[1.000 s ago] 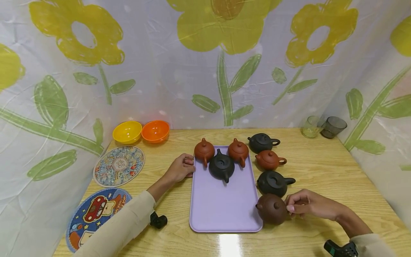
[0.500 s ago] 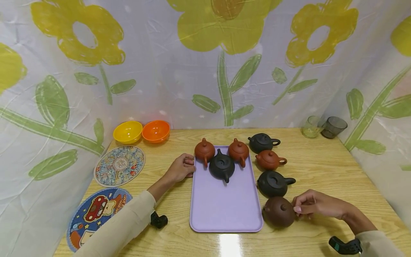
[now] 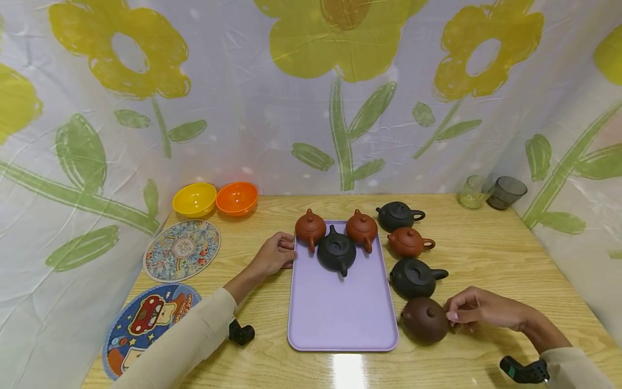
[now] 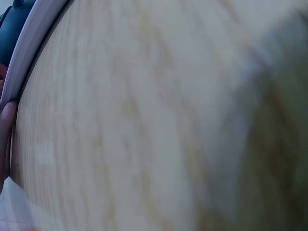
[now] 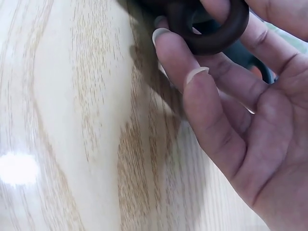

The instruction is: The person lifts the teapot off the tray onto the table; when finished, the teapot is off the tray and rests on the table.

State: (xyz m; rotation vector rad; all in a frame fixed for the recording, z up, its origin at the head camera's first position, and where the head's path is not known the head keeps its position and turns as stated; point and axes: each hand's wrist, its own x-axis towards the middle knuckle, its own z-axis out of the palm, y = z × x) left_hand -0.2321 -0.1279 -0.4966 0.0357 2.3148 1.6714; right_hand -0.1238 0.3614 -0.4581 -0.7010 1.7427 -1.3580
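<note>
A lilac tray (image 3: 342, 319) lies mid-table, its left rim pinched by my left hand (image 3: 273, 255). In the left wrist view, fingers (image 4: 6, 115) show at the rim. Two reddish teapots (image 3: 310, 228) and a black teapot (image 3: 336, 252) stand at the tray's far end. Right of the tray, a dark brown teapot (image 3: 425, 321) sits on the table, and my right hand (image 3: 491, 309) holds its handle (image 5: 219, 41). The right wrist view shows a finger through the handle loop. Behind it are a black teapot (image 3: 413, 279), a reddish teapot (image 3: 407, 242) and another black teapot (image 3: 396, 216).
Yellow (image 3: 194, 200) and orange bowls (image 3: 236, 199) stand at the back left. Two round mats, one floral (image 3: 182, 250) and one blue (image 3: 150, 324), lie at left. A green glass (image 3: 471, 193) and a grey glass (image 3: 507, 193) stand at the back right. A flowered curtain encloses the table.
The brown teapot, held by my right hand, has moved right, from over the tray's right edge onto the table beside it. My left hand stays at the tray's rim.
</note>
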